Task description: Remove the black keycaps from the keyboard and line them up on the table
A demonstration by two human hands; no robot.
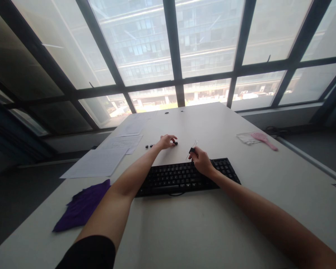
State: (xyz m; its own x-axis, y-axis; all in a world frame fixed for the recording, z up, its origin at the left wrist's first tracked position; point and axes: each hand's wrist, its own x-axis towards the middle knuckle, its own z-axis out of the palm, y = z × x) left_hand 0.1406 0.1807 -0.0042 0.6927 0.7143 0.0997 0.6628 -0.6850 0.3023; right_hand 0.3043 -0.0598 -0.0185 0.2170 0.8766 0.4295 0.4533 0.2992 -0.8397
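Observation:
A black keyboard lies across the white table in front of me. Beyond its back edge, my left hand has its thumb and fingertips at a small black keycap; the fingers are closed around it. More small black keycaps sit in a row to the left, partly hidden by my left hand. Over the keyboard's back edge, my right hand pinches a small black piece with thin wires, some of which stick out above and below the fingers.
White paper sheets and a purple cloth lie on the left of the table. At the right are a pink brush and a clear plastic bag. Large windows stand behind the table.

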